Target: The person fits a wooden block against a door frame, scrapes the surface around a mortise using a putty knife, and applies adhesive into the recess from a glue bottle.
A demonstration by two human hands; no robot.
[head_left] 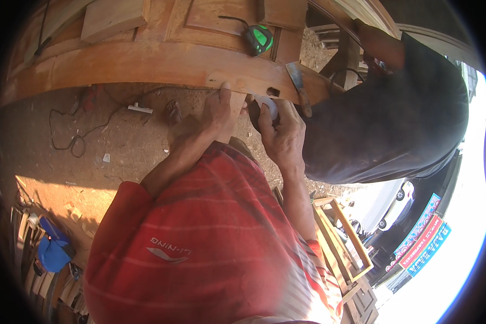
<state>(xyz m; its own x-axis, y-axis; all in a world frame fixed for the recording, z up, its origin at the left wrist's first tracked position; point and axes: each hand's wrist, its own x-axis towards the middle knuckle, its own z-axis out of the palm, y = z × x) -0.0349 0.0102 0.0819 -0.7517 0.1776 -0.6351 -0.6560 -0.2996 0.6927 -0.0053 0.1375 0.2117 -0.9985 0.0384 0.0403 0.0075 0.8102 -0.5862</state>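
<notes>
My left hand (217, 114) is closed around a pale wooden piece (235, 107) at the near edge of a brown panelled wooden door (135, 62), its thumb on the door's edge. My right hand (286, 135) is closed on a whitish rounded object (268, 105) against the same edge; its kind is not clear. A dark slot (273, 92) is cut in the door's edge just beyond that object. Right of the slot lies a flat-bladed scraper (298, 83), handle toward me. Farther back on the door rests a green and black tape measure (259, 39).
Wooden blocks (116, 20) lie on the door. Another person in dark clothing (386, 116) is close on my right. A cable (75, 141) and a white power strip (140, 109) lie on the ground. Wooden frames (343, 243) are at lower right, a blue item (54, 251) at lower left.
</notes>
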